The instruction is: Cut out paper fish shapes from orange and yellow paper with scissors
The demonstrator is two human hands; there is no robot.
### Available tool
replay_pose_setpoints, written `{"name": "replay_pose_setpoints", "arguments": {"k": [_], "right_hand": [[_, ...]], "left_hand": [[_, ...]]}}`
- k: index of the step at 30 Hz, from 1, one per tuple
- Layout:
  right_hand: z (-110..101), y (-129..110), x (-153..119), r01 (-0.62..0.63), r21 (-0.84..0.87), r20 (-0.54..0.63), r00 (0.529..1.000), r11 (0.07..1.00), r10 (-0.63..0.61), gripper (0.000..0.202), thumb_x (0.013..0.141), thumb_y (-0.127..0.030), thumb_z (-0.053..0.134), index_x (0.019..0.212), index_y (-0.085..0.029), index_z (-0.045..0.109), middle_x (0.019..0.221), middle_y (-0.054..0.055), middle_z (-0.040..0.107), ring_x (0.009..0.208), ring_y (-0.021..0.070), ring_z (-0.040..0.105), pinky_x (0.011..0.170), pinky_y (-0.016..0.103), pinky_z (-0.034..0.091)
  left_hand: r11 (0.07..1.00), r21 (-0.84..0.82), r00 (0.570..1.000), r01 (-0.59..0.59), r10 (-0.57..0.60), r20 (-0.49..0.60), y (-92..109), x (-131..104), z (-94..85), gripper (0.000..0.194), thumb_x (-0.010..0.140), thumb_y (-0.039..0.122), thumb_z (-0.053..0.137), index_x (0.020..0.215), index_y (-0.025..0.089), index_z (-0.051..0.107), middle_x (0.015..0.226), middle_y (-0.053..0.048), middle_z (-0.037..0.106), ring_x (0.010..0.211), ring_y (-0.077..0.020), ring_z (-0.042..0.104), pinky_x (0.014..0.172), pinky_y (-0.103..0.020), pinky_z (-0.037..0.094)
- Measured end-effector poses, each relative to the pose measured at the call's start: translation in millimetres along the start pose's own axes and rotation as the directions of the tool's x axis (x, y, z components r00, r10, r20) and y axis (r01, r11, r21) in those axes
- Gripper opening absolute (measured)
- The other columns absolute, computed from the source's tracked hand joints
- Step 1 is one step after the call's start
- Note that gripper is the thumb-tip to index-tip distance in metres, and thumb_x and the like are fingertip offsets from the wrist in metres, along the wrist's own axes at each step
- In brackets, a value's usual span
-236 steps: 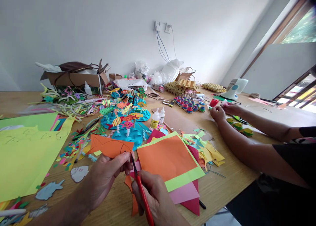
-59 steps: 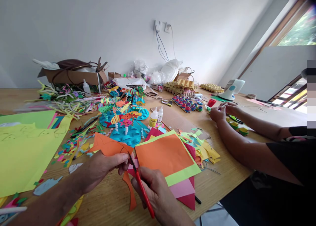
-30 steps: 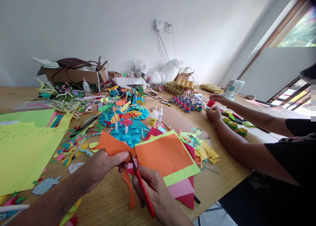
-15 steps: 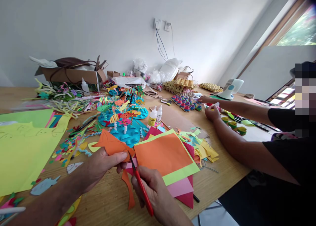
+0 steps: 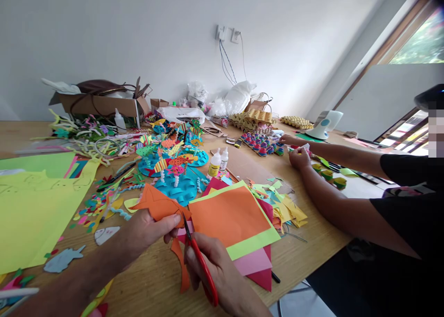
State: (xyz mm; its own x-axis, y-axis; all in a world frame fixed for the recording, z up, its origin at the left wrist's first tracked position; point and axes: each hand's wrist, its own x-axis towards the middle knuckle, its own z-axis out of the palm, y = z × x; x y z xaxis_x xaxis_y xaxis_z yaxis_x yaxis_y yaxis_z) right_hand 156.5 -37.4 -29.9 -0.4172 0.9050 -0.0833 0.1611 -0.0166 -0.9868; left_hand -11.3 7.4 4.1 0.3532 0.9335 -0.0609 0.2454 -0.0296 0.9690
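Pinched in my left hand [image 5: 157,227] is a piece of orange paper [image 5: 157,202] with drawn lines on it. My right hand [image 5: 210,259] is closed on red-handled scissors [image 5: 204,273], whose dark blades meet the paper's right edge beside my left thumb. Below my left fingers a narrow orange strip [image 5: 181,266] hangs down. To the right lies a stack of coloured sheets with an orange sheet [image 5: 229,215] on top. Blue bases [image 5: 180,185] carrying small paper fish stand behind my hands.
Glue bottles [image 5: 214,163] stand behind the stack, beside paper scraps [image 5: 289,210]. Yellow paper [image 5: 38,220] and a grey paper fish [image 5: 63,259] lie at left. At right, another person's arms [image 5: 322,194] reach over the table near painted egg-carton pieces [image 5: 262,144].
The scissor handles have spread apart in my right hand, with the blades still at the paper. The other person's head has shifted right.
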Motion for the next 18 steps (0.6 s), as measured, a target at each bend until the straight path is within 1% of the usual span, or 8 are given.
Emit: {"name": "replay_pose_setpoints", "arguments": {"k": [4,7,14,18], "right_hand": [[0.1,-1.6,-0.7,0.011,-0.006,-0.023,1.000,1.000,-0.011,0.034,0.089,-0.040,0.043,0.063,-0.018,0.039,0.058,-0.006,0.035,0.053,0.0075,0.036,0.047,0.020,0.025],[0.1,-4.2,-0.9,0.011,-0.021,-0.028,1.000,1.000,-0.012,0.033,0.089,-0.036,0.043,0.061,-0.019,0.036,0.057,-0.006,0.033,0.052,0.0073,0.034,0.047,0.021,0.023],[-0.1,-5.7,-1.3,0.019,-0.044,-0.031,0.999,0.999,-0.020,0.027,0.087,-0.027,0.042,0.062,-0.018,0.038,0.056,-0.006,0.032,0.051,0.0072,0.032,0.047,0.020,0.023],[0.8,-2.4,-1.9,0.024,-0.065,-0.035,0.999,0.998,-0.026,0.026,0.088,-0.030,0.042,0.064,-0.018,0.041,0.057,-0.006,0.033,0.051,0.0072,0.032,0.046,0.020,0.024]], "left_hand": [[0.983,-0.176,0.995,0.058,-0.042,0.089,-0.5,-1.0,1.9,0.019,0.075,0.031,0.053,0.060,0.019,0.056,0.057,0.004,0.053,0.054,-0.0131,0.046,0.052,-0.024,0.040],[0.965,-0.247,0.990,0.091,-0.061,0.126,-0.3,-1.4,2.3,0.017,0.075,0.028,0.055,0.060,0.019,0.057,0.057,0.004,0.054,0.054,-0.0120,0.046,0.051,-0.023,0.039],[0.946,-0.297,0.984,0.131,-0.089,0.152,0.2,-1.0,-1.1,0.014,0.073,0.025,0.057,0.061,0.018,0.059,0.059,0.004,0.055,0.055,-0.0114,0.046,0.052,-0.023,0.040],[0.952,-0.278,0.983,0.132,-0.088,0.164,-2.6,-1.0,-2.6,0.014,0.074,0.023,0.056,0.061,0.018,0.058,0.058,0.003,0.054,0.055,-0.0117,0.047,0.053,-0.023,0.040]]}}
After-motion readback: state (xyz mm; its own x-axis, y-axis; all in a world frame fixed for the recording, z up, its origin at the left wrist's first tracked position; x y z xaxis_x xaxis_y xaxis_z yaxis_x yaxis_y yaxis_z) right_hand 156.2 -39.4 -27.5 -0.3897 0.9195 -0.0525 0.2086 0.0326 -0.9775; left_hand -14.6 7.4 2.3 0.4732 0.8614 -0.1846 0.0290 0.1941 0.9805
